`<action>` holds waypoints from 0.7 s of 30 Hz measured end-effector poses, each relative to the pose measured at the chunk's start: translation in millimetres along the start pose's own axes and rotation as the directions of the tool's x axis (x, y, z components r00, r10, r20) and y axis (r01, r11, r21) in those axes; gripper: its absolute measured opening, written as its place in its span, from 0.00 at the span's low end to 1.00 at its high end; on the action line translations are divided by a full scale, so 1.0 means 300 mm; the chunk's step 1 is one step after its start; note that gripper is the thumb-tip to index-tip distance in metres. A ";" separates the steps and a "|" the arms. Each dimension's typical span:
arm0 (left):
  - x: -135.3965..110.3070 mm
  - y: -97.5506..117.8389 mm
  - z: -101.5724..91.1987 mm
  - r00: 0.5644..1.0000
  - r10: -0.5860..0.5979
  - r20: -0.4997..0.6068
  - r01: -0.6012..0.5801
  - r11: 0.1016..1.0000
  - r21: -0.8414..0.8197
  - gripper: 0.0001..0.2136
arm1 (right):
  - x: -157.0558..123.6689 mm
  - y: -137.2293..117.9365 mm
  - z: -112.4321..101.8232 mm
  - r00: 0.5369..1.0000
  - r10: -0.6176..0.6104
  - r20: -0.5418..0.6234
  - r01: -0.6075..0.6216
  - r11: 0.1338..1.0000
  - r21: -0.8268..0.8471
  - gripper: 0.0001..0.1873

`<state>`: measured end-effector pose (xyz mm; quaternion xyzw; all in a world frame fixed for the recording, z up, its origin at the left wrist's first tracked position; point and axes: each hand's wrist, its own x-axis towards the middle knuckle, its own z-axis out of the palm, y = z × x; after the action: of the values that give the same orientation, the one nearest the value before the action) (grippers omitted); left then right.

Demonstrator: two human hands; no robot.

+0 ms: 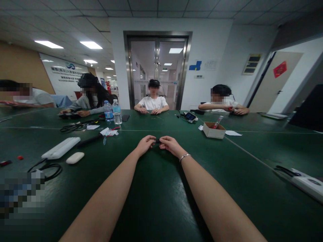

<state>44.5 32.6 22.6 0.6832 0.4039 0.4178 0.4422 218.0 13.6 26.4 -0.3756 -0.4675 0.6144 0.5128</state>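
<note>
Green table (252, 161). Two bottles (113, 113) at 11 o'clock. Cardboard box (214, 130) at 1 o'clock, phone (190, 116) beyond it. White case (61, 148), oval pad (75, 157) and cable (50, 168) at 9 o'clock. Door (157, 70) at 12 o'clock.

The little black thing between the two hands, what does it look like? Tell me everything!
The little black thing is short, dark and lies level. It is too small to tell what it is made of or what parts it has. The left hand pinches one end and the right hand the other, so fingers hide most of it. It sits low over the green table; whether it touches the table cannot be told.
</note>
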 end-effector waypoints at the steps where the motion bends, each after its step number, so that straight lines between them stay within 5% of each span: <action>1: 0.001 -0.002 0.000 1.000 0.004 -0.001 -0.004 1.000 0.003 0.12 | -0.001 -0.001 0.000 1.000 0.001 0.002 -0.001 1.000 0.000 0.05; 21: 0.005 -0.018 -0.001 0.998 0.055 0.002 -0.055 0.998 0.040 0.14 | 0.007 0.006 -0.005 1.000 -0.010 0.003 0.010 1.000 0.002 0.07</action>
<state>43.6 35.7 17.9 0.7032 0.3929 0.4212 0.4168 218.6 16.0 24.3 -0.3719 -0.4696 0.6127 0.5155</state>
